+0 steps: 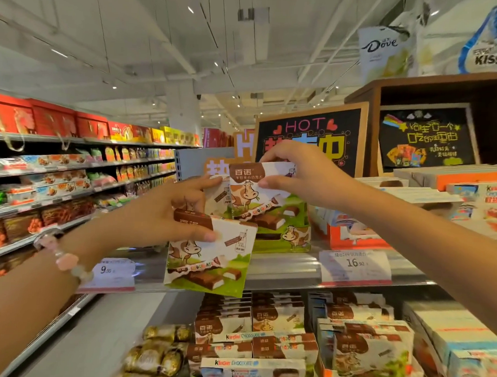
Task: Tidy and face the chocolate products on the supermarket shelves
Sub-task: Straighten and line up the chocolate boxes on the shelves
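left hand (167,213): fingers grip lower chocolate box (208,260)
right hand (301,173): fingers pinch upper chocolate box (258,194), at 1 o'clock of the lower

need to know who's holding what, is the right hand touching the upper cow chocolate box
Touching. The head view shows the right hand pinching the top edge of the upper cow chocolate box.

arms: both bare, no sleeves visible | left wrist: bracelet (66,259) of pale pink and whitish chunky beads | right wrist: nothing worn | hands: no rings seen
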A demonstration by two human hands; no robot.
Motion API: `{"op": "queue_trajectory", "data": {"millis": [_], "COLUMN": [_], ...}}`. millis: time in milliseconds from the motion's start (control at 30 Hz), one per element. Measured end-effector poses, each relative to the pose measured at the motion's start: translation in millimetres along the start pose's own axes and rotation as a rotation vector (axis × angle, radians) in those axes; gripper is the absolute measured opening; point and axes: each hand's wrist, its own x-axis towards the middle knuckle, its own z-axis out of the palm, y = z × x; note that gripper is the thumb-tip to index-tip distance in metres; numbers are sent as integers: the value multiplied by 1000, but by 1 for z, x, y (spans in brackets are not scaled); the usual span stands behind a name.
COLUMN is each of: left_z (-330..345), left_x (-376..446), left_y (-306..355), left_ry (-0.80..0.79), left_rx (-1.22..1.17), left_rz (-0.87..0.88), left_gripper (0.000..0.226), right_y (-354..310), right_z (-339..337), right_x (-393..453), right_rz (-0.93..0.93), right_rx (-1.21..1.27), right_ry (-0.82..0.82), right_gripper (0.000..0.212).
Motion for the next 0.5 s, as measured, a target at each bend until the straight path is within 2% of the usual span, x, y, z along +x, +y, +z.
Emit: {"op": "queue_trajectory", "data": {"millis": [133, 300, 367, 433, 500], "left_z": [-4, -6, -4, -1, 1], "left_x": [1, 3, 4, 4, 5], "left_y": [-3, -5, -2, 1, 2], "left_ry": [72, 80, 100, 125, 153], "left_rx": [-66, -185, -274, -352, -366], "left_rz": [-30, -83, -98, -108, -111], "left_gripper": [57, 45, 44, 46, 44], "right_y": [2, 5, 1, -6, -16], "right_z": [2, -3, -7, -6, -3], "right_x": [-3, -8, -7, -8, -8], "right_rz": [39, 60, 61, 35, -37], "right_rx": [11, -58, -102, -149, -154], "right_ry": [-105, -224, -244, -219, -104], "right_gripper": [22, 43, 42, 38, 41]}}
